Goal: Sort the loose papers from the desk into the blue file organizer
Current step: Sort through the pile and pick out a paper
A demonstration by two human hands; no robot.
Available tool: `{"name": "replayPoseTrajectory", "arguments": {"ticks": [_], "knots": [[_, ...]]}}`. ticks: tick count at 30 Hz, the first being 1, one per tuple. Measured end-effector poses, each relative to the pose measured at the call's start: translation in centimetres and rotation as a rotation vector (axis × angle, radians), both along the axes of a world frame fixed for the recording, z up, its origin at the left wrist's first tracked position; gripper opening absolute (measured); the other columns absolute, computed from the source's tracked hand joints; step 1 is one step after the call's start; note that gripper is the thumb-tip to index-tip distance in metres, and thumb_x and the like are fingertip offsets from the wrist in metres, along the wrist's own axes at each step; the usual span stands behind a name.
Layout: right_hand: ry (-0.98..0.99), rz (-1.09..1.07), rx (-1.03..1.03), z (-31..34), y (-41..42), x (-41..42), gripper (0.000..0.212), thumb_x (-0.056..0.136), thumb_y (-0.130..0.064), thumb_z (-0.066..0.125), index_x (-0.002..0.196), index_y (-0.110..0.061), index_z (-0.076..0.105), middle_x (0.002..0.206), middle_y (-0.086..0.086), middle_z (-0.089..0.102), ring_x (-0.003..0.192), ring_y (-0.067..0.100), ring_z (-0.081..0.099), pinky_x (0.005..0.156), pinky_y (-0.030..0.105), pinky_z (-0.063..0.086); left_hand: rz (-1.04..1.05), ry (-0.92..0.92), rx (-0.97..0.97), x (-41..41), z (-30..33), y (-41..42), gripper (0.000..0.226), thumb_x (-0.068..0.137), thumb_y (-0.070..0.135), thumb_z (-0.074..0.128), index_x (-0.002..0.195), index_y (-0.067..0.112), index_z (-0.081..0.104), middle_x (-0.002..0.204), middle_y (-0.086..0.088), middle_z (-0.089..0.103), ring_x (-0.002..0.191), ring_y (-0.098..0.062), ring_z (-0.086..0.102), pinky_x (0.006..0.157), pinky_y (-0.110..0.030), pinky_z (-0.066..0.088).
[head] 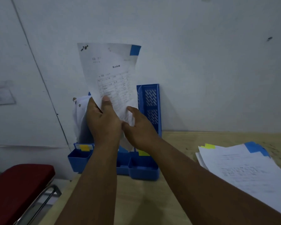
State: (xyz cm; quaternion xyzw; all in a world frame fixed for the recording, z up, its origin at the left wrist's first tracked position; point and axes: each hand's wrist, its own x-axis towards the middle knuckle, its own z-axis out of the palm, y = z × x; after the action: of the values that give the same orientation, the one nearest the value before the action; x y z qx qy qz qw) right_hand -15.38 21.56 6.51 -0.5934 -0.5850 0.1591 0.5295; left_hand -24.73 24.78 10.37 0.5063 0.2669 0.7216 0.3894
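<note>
A white printed sheet (pixel 111 73) with a blue tab at its top right corner stands upright above the blue file organizer (pixel 150 109), which sits against the wall at the desk's back left. My left hand (pixel 104 122) pinches the sheet's lower edge, thumb on the front. My right hand (pixel 139 127) touches the sheet's lower right corner with loosely curved fingers. Other white papers (pixel 80 114) stand in the organizer's left slot, behind my left hand. A stack of loose papers (pixel 246 169) with blue and yellow tabs lies on the desk at the right.
The organizer's front has small open trays (pixel 79 159) and yellow labels. A red-cushioned chair (pixel 18 189) with a metal frame stands at the lower left, beside the wooden desk (pixel 136 200). A white wall rises directly behind the organizer.
</note>
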Motion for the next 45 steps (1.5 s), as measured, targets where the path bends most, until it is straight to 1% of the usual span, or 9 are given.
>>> {"name": "replayPoseTrajectory", "arguments": {"ticks": [5,8,15,21,28,31,34,41,45], "knots": [[-0.001,0.015,-0.071,0.0,2.2,-0.4,0.062,0.100,-0.038,0.057,0.154,-0.024,0.032,0.151,-0.004,0.044,0.130,0.006,0.043,0.097,0.013,0.034,0.055,0.041,0.002,-0.2,-1.1,3.0,0.018,0.107,0.027,0.049,0.111,0.045,0.054,0.108,0.025,0.062,0.098,0.005,0.064,0.077,-0.010,0.052],[0.006,0.038,-0.124,-0.4,3.1,-0.2,0.055,0.102,-0.033,0.056,0.151,-0.023,0.035,0.141,-0.004,0.050,0.119,0.006,0.048,0.079,-0.001,0.034,0.090,0.115,-0.030,0.3,-2.6,4.5,0.030,0.106,0.034,0.048,0.134,0.029,0.056,0.127,0.013,0.064,0.115,-0.005,0.062,0.098,-0.029,0.055],[0.059,0.034,-0.216,-1.0,5.7,0.1,0.067,0.101,-0.041,0.054,0.158,-0.031,0.022,0.156,0.009,0.038,0.135,0.023,0.046,0.110,0.031,0.040,0.091,0.129,-0.051,1.4,-4.2,5.7,0.045,0.107,0.030,0.046,0.151,0.021,0.044,0.138,0.004,0.059,0.122,-0.011,0.057,0.106,-0.033,0.049],[0.178,0.082,-0.227,-0.4,7.5,-0.1,0.061,0.100,-0.039,0.054,0.155,-0.038,0.027,0.148,0.008,0.049,0.127,0.028,0.055,0.109,0.048,0.046,0.081,0.132,-0.034,1.5,-3.2,6.4,0.033,0.108,0.030,0.045,0.139,0.023,0.054,0.124,0.010,0.063,0.116,-0.009,0.060,0.104,-0.029,0.050],[0.282,0.131,-0.191,-0.6,7.7,-0.1,0.050,0.103,-0.034,0.052,0.150,-0.039,0.037,0.144,0.002,0.053,0.122,0.018,0.058,0.107,0.046,0.048,0.111,0.163,-0.011,0.8,-3.8,6.9,0.039,0.108,0.031,0.045,0.143,0.016,0.053,0.131,0.006,0.064,0.120,-0.004,0.060,0.105,-0.025,0.049],[0.282,0.078,-0.196,-0.7,7.6,0.0,0.053,0.101,-0.033,0.053,0.151,-0.035,0.036,0.137,0.003,0.057,0.117,0.019,0.060,0.104,0.044,0.050,0.061,0.177,-0.032,1.1,-4.2,6.8,0.022,0.108,0.027,0.045,0.126,0.029,0.058,0.110,0.022,0.064,0.099,0.014,0.061,0.085,-0.006,0.048],[0.250,-0.002,-0.218,-1.1,7.6,0.2,0.057,0.099,-0.036,0.055,0.152,-0.028,0.036,0.139,0.006,0.057,0.120,0.021,0.058,0.107,0.042,0.047,0.030,0.267,-0.098,1.5,-4.8,7.0,0.024,0.109,0.026,0.043,0.127,0.026,0.059,0.107,0.018,0.062,0.094,0.006,0.060,0.069,0.001,0.042],[0.207,-0.038,-0.285,-0.9,7.6,0.9,0.061,0.098,-0.025,0.056,0.155,-0.021,0.032,0.148,0.009,0.049,0.123,0.024,0.056,0.104,0.037,0.050,-0.041,0.704,-0.062,0.8,-7.5,8.7,0.028,0.108,0.031,0.040,0.107,0.021,0.066,0.101,-0.008,0.067,0.090,-0.020,0.066,0.071,-0.030,0.051],[0.189,-0.032,-0.289,-0.9,7.4,1.0,0.064,0.096,-0.014,0.057,0.154,-0.023,0.033,0.144,0.009,0.050,0.114,0.024,0.060,0.088,0.031,0.053,0.106,0.970,-0.044,0.1,-7.2,9.1,0.025,0.101,0.020,0.045,0.084,0.016,0.063,0.088,-0.013,0.063,0.075,-0.026,0.061,0.061,-0.032,0.044]]}}
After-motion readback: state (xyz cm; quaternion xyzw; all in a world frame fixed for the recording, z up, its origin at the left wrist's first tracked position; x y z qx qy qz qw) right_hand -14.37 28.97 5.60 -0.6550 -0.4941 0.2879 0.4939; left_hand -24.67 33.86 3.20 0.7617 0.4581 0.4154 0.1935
